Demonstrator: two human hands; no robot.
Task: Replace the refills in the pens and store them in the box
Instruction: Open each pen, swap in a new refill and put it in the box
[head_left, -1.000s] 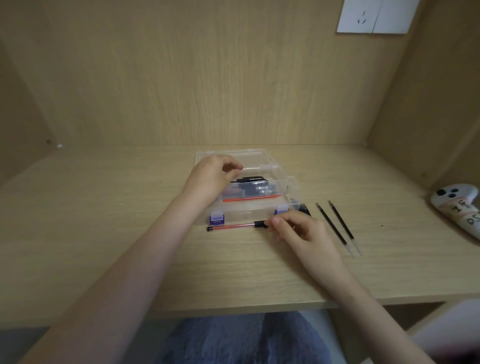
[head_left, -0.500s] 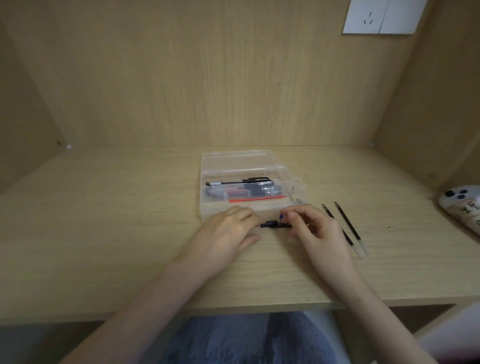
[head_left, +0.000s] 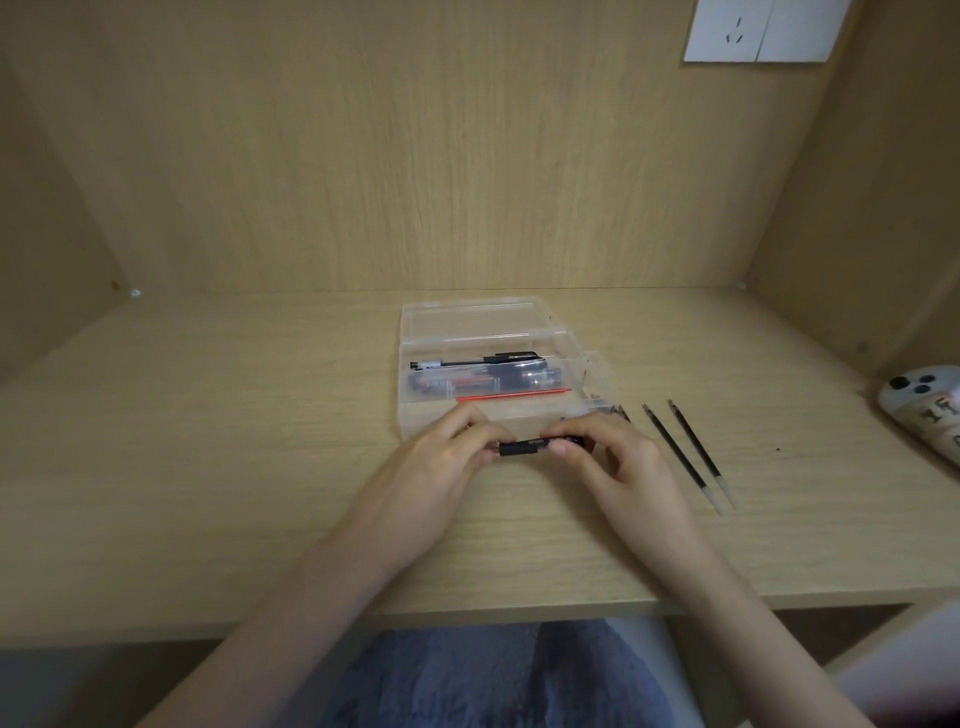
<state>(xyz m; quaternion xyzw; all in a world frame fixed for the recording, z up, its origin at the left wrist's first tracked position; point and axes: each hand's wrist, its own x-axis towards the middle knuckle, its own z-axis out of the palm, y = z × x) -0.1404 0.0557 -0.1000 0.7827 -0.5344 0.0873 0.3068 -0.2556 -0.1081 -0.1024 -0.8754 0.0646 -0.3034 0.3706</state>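
Note:
A pen (head_left: 524, 446) with a black grip is held level just in front of the clear plastic box (head_left: 571, 364). My left hand (head_left: 441, 467) pinches its left end and my right hand (head_left: 618, 462) pinches its right end. The box stands open with its lid folded back; inside lie several pens (head_left: 483, 382) and a loose red refill (head_left: 514, 395). Two black refills (head_left: 685, 454) lie side by side on the desk to the right of my right hand.
A white game controller (head_left: 924, 410) lies at the desk's right edge. The wooden desk (head_left: 208, 467) is boxed in by a back panel and side walls. A white wall socket (head_left: 758, 28) is mounted at the upper right.
My left hand left the box and came down to the pen. Both hands now hold the pen together, lifted slightly in front of the box.

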